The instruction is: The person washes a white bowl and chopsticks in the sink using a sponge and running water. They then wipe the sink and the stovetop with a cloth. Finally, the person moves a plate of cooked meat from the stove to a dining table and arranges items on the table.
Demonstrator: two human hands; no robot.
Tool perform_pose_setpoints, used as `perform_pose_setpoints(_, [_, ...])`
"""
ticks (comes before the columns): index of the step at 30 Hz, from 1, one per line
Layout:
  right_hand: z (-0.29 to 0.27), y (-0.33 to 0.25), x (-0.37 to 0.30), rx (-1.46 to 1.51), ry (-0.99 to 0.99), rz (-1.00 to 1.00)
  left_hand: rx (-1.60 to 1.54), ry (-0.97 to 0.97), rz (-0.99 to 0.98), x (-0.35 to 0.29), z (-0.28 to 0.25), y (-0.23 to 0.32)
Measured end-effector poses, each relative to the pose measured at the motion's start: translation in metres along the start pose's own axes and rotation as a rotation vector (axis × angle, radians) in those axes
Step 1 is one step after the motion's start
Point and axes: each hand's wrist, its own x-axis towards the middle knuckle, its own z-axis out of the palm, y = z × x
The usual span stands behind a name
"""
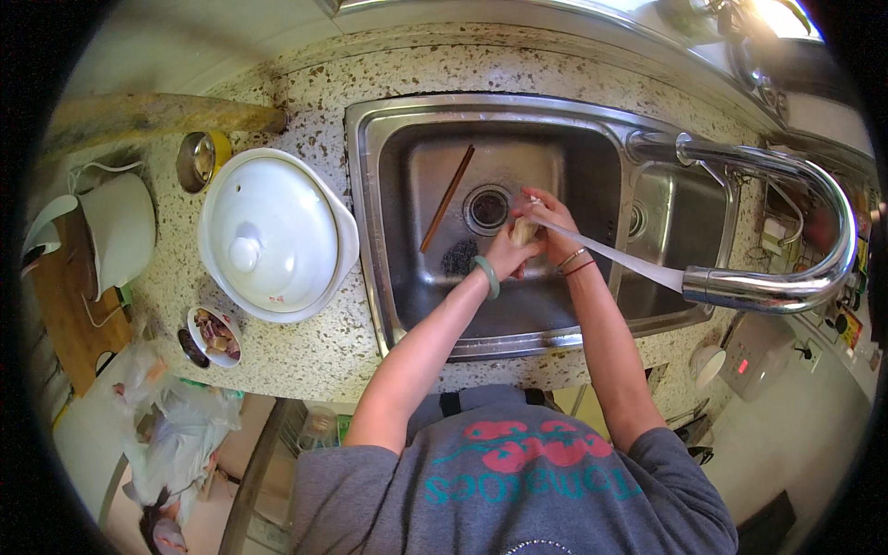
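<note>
Both hands are together over the steel sink (398, 213), under the stream of water (624, 259) from the tap (754, 287). My left hand (508, 256), with a green bangle at the wrist, is closed around a small pale tan lump (524, 230); its exact kind cannot be made out. Against the same lump curl the fingers of my right hand (560, 231), which has a bracelet and a red cord at the wrist. Brown chopsticks (448, 198) lie on the sink floor, left of the drain (487, 210).
A lidded white pot (277, 236) stands on the speckled counter (314, 120) left of the sink. Near it are a small yellow cup (220, 148) and a white bowl (231, 324) of food pieces. A smaller basin (652, 222) adjoins on the right, partly beneath the tap.
</note>
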Motion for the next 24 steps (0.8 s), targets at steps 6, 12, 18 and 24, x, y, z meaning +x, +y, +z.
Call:
perform_pose_setpoints(6, [0.004, -0.032, -0.014, 0.291, -0.135, 0.051, -0.938, -0.595, -0.212, -0.025, 0.010, 0.040])
perform_pose_setpoints(12, [0.027, -0.049, -0.031, 0.686, -0.386, 0.010, -1.094, -0.738, -0.232, -0.031, 0.025, 0.035])
perform_pose_setpoints(18, [0.036, -0.062, -0.032, 0.320, -0.300, 0.077, -0.476, -0.548, -0.222, -0.033, 0.013, 0.031])
perform_pose_setpoints(24, [0.045, -0.038, -0.029, 0.186, -0.185, 0.058, 0.532, -0.118, 0.300, -0.017, 0.005, 0.002])
